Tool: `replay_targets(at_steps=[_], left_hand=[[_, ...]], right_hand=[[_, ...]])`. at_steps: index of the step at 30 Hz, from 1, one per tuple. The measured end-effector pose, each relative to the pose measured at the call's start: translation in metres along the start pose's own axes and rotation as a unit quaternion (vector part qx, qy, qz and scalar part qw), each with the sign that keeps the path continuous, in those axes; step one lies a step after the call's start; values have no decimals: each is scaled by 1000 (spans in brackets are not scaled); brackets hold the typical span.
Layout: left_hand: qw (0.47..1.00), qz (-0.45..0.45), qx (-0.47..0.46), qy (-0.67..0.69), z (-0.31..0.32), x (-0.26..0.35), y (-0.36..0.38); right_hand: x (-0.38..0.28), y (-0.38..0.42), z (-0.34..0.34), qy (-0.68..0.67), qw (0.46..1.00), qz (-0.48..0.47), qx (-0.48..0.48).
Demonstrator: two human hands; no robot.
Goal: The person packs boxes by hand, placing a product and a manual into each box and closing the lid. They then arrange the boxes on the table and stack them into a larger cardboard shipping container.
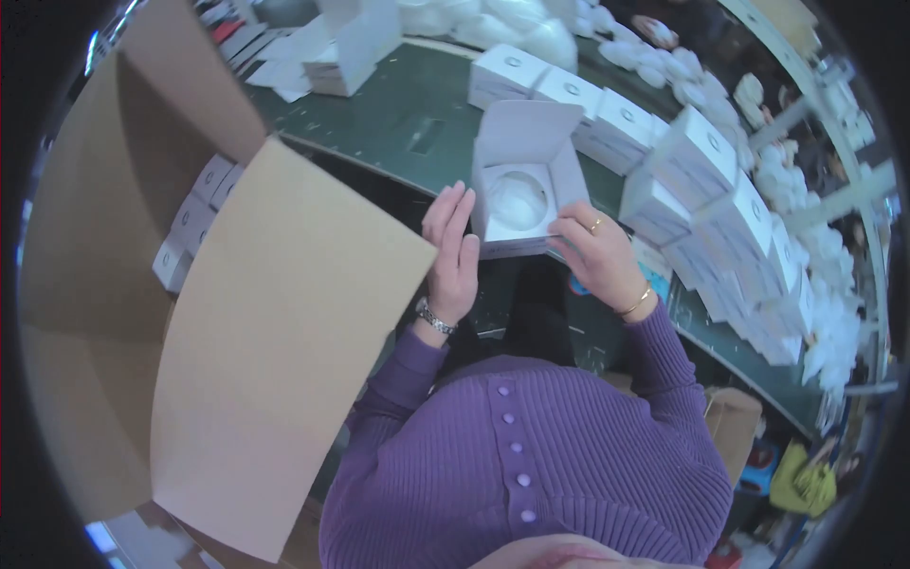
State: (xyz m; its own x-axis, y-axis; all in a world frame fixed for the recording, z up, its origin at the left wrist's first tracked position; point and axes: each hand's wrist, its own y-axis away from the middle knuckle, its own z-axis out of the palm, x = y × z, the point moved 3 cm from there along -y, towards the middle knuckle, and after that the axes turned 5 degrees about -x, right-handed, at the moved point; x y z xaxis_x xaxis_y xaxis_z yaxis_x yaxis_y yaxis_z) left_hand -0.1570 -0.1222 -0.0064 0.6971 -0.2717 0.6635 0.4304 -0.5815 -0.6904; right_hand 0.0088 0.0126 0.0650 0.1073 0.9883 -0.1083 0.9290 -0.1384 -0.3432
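A small white carton [493, 234] stands at the near edge of the green table with its lid raised. Inside it, a white insert frames a round item under clear wrapping [517, 200]. My left hand [451, 248] is beside the carton's left wall, fingers stretched out and nearly upright, with a watch on the wrist. On the other side, my right hand [599, 254] has its fingers bent over the carton's near right corner, thumb and fingertips gripping the rim. The palm side of the right hand is hidden.
A large brown cardboard box [284, 332] with a raised flap stands at the left, holding several white cartons [194, 218]. Closed white cartons [697, 152] are stacked along the right of the green table [398, 123]. White bagged items [502, 24] lie at the back.
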Motion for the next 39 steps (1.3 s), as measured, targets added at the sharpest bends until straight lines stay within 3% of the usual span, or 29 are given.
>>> replay_targets(at_steps=[2,5,9,11,15,18,20,23,27,29,33,36,39], left_hand=[[999,43,4,8,9,3,-15],[998,40,10,36,19,-3,-35],[998,0,-15,61,22,-9,-52],[999,-15,-41,32,21,-10,-56],[996,-29,-83,-29,12,-5,-72],[989,-45,-137,-25,9,-9,-78],[977,-90,-147,127,11,-13,-78],[953,-116,-127,251,21,-25,-70],[939,-108,-118,304,26,-38,-64],[920,-125,-128,349,26,-42,-60],[902,-139,-137,386,32,-38,-58],[935,-135,-164,283,36,-24,-60],[950,-149,-153,228,40,-23,-61]], right_hand=[[-1,12,-7,-78,983,50,159],[10,11,-4,-124,940,172,267],[24,-7,21,-227,899,260,271],[21,-9,33,-191,892,220,347],[13,-8,52,-96,892,158,412],[17,-8,58,-74,902,109,411],[17,-12,55,-91,916,62,386],[21,-12,61,-91,943,22,321],[22,-18,52,-108,947,-1,301],[28,-22,46,-130,961,108,219],[40,-39,22,-215,947,210,116],[45,-43,23,-217,943,244,59],[44,-44,22,-343,894,244,156]])
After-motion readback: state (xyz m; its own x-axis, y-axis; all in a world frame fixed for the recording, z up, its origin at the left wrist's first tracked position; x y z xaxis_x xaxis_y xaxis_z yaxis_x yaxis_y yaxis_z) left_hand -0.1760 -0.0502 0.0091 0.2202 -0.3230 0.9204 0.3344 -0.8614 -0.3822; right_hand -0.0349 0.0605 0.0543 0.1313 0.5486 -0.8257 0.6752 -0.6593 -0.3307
